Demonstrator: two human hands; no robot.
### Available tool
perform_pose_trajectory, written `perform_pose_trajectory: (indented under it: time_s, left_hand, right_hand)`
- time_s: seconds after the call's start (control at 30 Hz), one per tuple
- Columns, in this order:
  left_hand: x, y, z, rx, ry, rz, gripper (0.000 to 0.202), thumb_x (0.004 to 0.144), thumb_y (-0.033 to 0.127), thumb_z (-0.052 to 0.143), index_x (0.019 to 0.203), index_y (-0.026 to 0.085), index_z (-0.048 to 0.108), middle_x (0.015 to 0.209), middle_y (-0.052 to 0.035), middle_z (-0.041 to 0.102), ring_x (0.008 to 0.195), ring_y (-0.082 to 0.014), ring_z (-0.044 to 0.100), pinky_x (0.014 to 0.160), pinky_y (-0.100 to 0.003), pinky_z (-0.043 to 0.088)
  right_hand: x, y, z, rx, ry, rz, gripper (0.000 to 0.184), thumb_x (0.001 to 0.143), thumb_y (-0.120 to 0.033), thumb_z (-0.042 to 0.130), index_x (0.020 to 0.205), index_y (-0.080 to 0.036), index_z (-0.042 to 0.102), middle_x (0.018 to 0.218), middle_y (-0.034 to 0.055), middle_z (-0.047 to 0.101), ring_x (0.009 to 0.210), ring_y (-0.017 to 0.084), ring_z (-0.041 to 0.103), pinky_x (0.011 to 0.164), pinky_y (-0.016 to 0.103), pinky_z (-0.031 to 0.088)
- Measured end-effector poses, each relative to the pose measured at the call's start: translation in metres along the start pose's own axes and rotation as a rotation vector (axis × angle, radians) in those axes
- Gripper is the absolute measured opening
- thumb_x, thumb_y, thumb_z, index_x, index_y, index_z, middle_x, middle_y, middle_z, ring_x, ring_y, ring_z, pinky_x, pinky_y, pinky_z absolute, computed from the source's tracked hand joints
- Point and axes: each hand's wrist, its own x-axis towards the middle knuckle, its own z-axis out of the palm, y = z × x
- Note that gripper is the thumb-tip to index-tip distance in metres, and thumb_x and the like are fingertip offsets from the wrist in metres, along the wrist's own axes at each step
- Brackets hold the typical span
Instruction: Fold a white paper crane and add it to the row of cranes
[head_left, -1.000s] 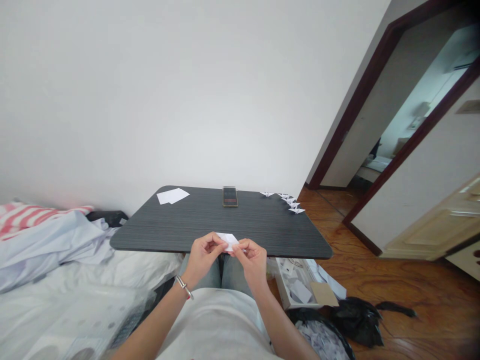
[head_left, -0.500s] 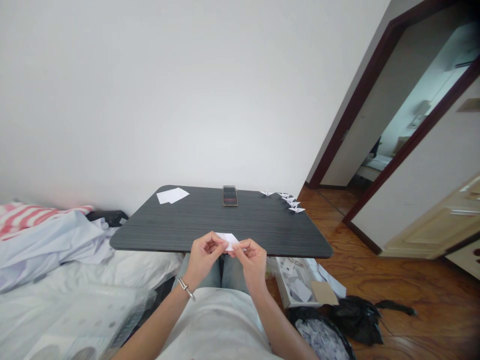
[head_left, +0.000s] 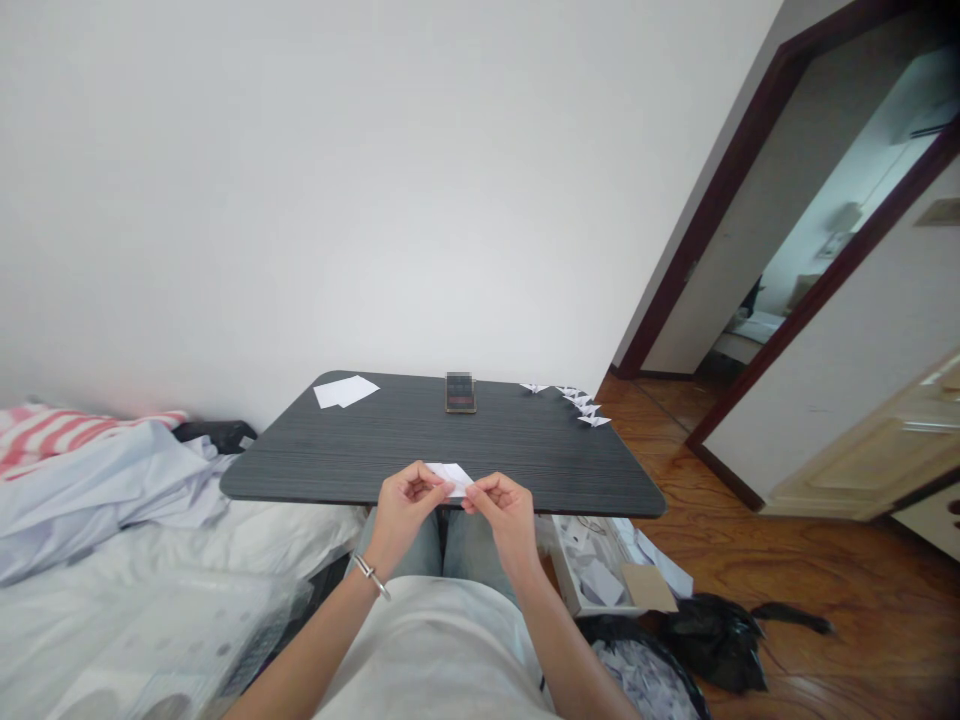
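Observation:
A small folded piece of white paper [head_left: 454,477] is held between both hands, just over the near edge of the dark table [head_left: 360,450]. My left hand [head_left: 409,505] pinches its left side between thumb and fingers. At its right corner, my right hand [head_left: 504,507] grips it with thumb and forefinger. The fingertips cover parts of the paper, so its full fold pattern is hidden. Several white folded paper cranes [head_left: 594,421] stand at the table's far right. Flat white sheets [head_left: 346,391] lie at the far left.
A phone [head_left: 460,392] lies near the table's back edge, against the wall. Below the table's right side are a white box [head_left: 592,580] with papers and a black bag [head_left: 649,680] of paper scraps. Bedding and clothes [head_left: 127,470] lie to the left.
My right hand's fingers have shifted slightly along the paper's right side, and more of the paper shows between the hands. The rest looks the same.

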Motion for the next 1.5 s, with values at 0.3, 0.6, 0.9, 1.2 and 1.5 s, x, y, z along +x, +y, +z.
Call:
perform_pose_trajectory:
  time_s: [0.3,0.6,0.9,1.2,1.5]
  left_hand:
    - [-0.002,0.001,0.002,0.038,0.016,0.046,0.019,0.063,0.024,0.067,0.059,0.013,0.051,0.057,0.0028,0.056,0.053,-0.0091,0.054,0.053,-0.02,0.044]
    - [-0.002,-0.001,0.001,0.054,0.028,0.057,0.02,0.063,0.025,0.066,0.059,0.014,0.05,0.057,0.0028,0.054,0.053,-0.0092,0.053,0.053,-0.02,0.045]
    - [-0.001,0.003,-0.001,0.053,0.06,0.051,0.019,0.063,0.025,0.067,0.06,0.014,0.051,0.058,0.0027,0.056,0.055,-0.0098,0.055,0.056,-0.021,0.046]
    - [-0.002,0.003,0.0,0.067,0.065,0.055,0.019,0.062,0.025,0.067,0.059,0.014,0.051,0.057,0.003,0.055,0.054,-0.0097,0.055,0.055,-0.021,0.046]
    - [-0.001,0.002,0.001,0.035,0.055,0.035,0.02,0.062,0.025,0.067,0.06,0.014,0.051,0.057,0.0036,0.054,0.054,-0.0094,0.054,0.056,-0.021,0.047]
  right_hand:
    - [-0.003,0.003,0.005,-0.023,0.056,-0.076,0.015,0.066,-0.024,0.065,0.057,-0.015,0.058,0.05,-0.0013,0.058,0.047,0.011,0.054,0.049,0.022,0.042]
    - [-0.004,0.004,0.006,-0.02,0.057,-0.066,0.017,0.067,-0.027,0.066,0.061,-0.016,0.054,0.049,-0.0009,0.06,0.046,0.011,0.056,0.048,0.023,0.046]
    - [0.002,0.001,-0.003,0.071,-0.069,0.058,0.023,0.07,-0.037,0.061,0.073,-0.014,0.059,0.056,0.0029,0.066,0.048,0.013,0.062,0.045,0.021,0.049]
    - [0.001,-0.001,-0.003,0.021,-0.084,0.054,0.022,0.067,-0.035,0.065,0.061,-0.014,0.061,0.054,0.0028,0.066,0.044,0.011,0.059,0.044,0.021,0.049]
    - [0.001,-0.004,-0.001,0.043,-0.056,0.068,0.021,0.067,-0.032,0.065,0.058,-0.014,0.06,0.051,0.0018,0.065,0.042,0.01,0.057,0.043,0.02,0.047]
